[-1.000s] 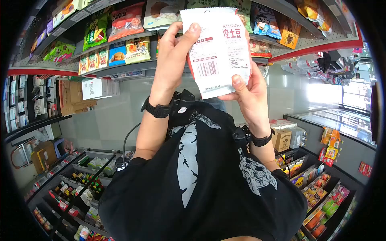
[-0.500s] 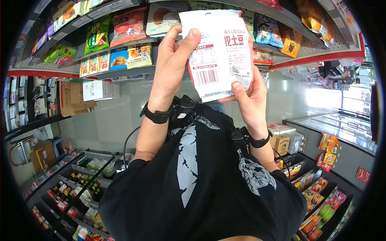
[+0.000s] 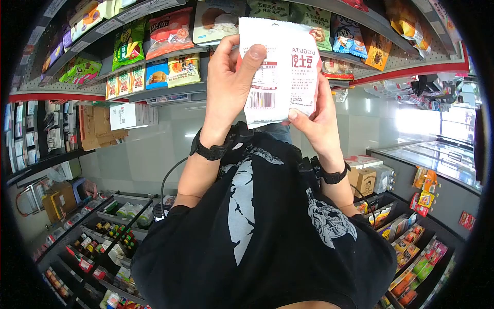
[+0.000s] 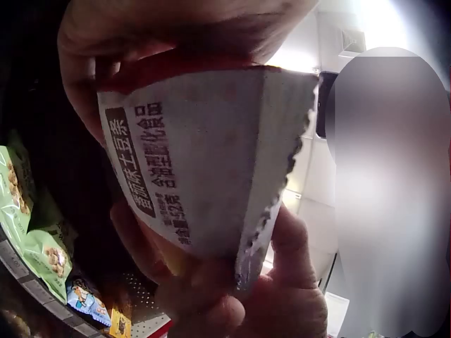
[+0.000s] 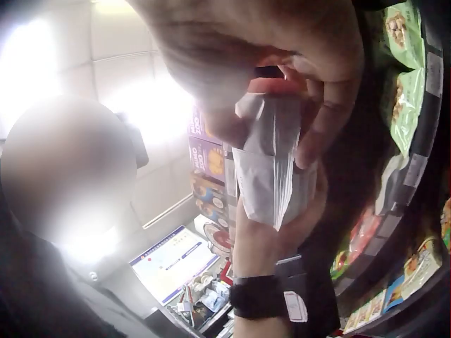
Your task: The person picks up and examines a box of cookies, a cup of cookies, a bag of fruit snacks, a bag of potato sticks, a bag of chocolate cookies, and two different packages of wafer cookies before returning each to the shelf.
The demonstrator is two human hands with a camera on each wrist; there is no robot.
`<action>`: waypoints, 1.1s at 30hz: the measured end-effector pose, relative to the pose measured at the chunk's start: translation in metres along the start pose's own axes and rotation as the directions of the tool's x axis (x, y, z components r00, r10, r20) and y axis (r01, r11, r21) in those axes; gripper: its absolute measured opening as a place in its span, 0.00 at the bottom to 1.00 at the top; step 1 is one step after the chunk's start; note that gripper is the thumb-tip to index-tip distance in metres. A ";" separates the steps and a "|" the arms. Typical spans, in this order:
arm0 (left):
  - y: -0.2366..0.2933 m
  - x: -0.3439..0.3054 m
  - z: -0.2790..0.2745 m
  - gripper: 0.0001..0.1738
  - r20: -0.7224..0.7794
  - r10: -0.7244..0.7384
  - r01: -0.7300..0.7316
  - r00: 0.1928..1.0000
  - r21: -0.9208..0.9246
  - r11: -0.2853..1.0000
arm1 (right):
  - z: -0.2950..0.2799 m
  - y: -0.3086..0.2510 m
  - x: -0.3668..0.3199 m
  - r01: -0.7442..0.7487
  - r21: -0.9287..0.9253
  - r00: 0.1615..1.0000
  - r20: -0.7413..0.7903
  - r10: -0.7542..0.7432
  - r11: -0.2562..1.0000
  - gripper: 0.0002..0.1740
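Both hands hold a white and red bag of potato sticks (image 3: 278, 72) upright in front of the chest, its printed back with a barcode facing the head camera. The left hand (image 3: 230, 87) grips the left edge, thumb across the back and fingers behind. At the lower right corner the right hand (image 3: 320, 121) pinches the bag, thumb in front, the other fingers partly hidden behind it. In the left wrist view, small print and the zigzag end seal show on the bag (image 4: 204, 155). The right wrist view shows its folded lower end (image 5: 264, 169) below the right hand (image 5: 268, 42).
Beyond the hands stands a shelf with a red edge (image 3: 406, 72), holding a green snack bag (image 3: 128, 45) and a red one (image 3: 170, 33). Cartons (image 3: 128, 116) stand on the floor at left. Low racks of goods (image 3: 411, 252) flank the person, and a counter (image 3: 432, 159) is at right.
The bag and both hands have shifted slightly right and down in the head view, and the shelf has also moved a little right. The right thumb lies further left near the bag's lower edge.
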State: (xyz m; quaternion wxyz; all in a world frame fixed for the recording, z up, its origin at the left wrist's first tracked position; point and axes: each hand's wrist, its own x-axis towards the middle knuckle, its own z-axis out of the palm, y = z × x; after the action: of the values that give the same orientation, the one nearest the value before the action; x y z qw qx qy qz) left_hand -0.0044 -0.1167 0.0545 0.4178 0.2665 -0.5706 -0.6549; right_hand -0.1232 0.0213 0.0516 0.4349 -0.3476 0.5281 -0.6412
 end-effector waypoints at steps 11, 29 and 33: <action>0.005 -0.010 -0.017 0.43 0.208 0.092 -0.167 0.974 0.379 0.910 | -0.007 0.002 0.005 0.009 0.012 0.996 0.092 -0.010 1.000 0.49; 0.021 -0.031 0.013 0.49 0.236 -0.055 -0.094 0.970 0.573 0.814 | -0.011 0.004 0.002 -0.004 -0.224 0.992 -0.124 -0.024 0.975 0.34; 0.004 -0.032 0.011 0.48 0.234 0.029 -0.141 0.972 0.480 0.866 | -0.007 0.002 0.001 0.085 -0.099 0.982 -0.162 -0.100 0.991 0.30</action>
State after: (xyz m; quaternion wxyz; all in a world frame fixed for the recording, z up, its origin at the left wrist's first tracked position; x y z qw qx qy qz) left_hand 0.0038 -0.0837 0.0565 0.2990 0.2650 -0.7725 -0.4936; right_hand -0.1298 0.0234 0.0484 0.3426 -0.3365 0.5747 -0.6627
